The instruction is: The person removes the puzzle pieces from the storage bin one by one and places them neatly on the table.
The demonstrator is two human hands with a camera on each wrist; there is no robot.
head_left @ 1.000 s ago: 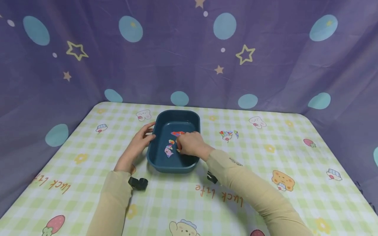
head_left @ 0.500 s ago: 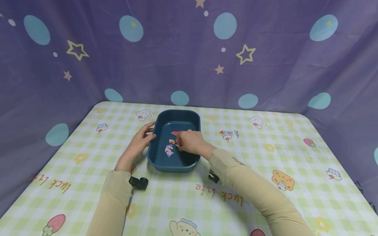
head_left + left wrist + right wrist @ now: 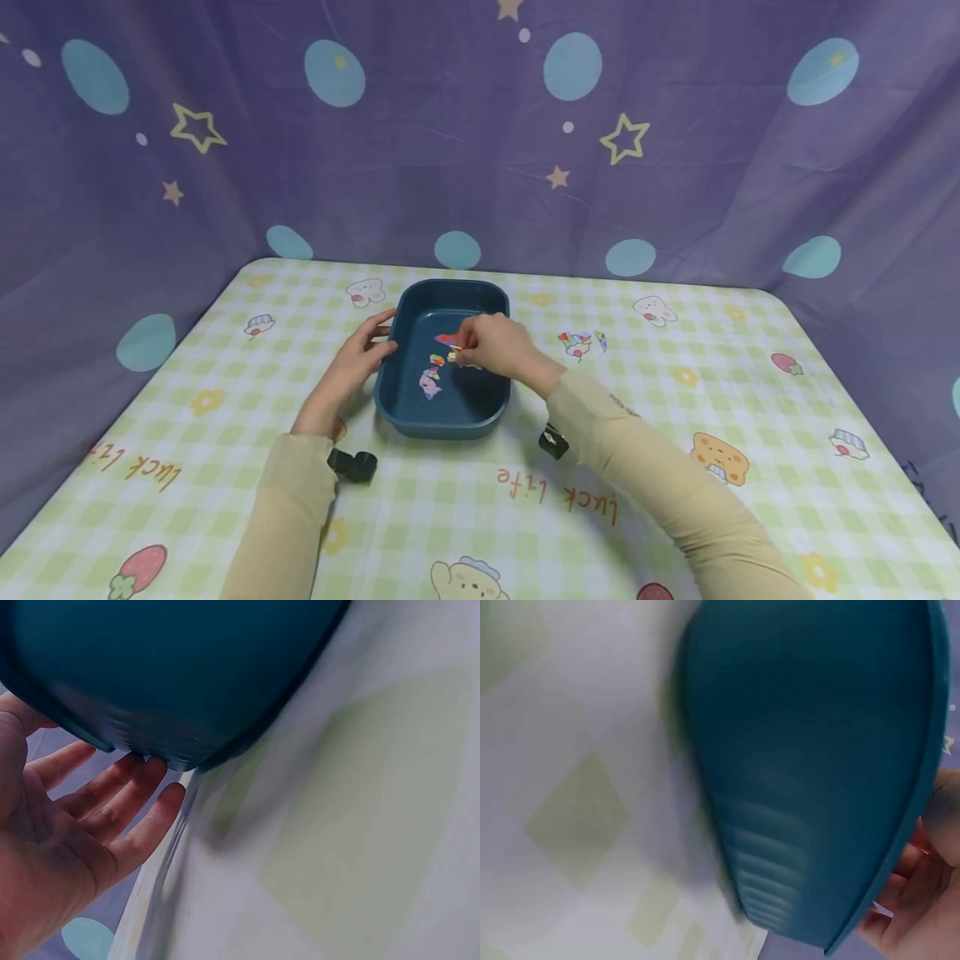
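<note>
A dark teal rectangular box [image 3: 442, 432] stands on the table, holding several small, flat, colourful cut-out pieces that look like stickers. A pink-lilac piece [image 3: 429, 384], an orange-yellow piece [image 3: 437, 360] and a red piece [image 3: 447, 340] lie on its floor. My left hand [image 3: 360, 357] rests at the box's left side; its fairly straight fingers [image 3: 127, 795] touch the outer wall, the thumb at the rim. Inside the box, my right hand [image 3: 498, 343] has thumb and forefinger together on a small yellow-white piece [image 3: 453, 355]; the palm hides part of the floor.
Colourful flat pieces [image 3: 575, 340] lie on the checked tablecloth [image 3: 420, 533] right of the box, with a narrow one [image 3: 601, 340] beside them. A purple curtain [image 3: 480, 150] hangs behind the table. Black wrist devices [image 3: 352, 466] sit by both sleeves.
My right hand has shifted slightly up and to the right within the box, and the small yellow-white piece now shows at its fingertips. The left hand and the box have stayed put.
</note>
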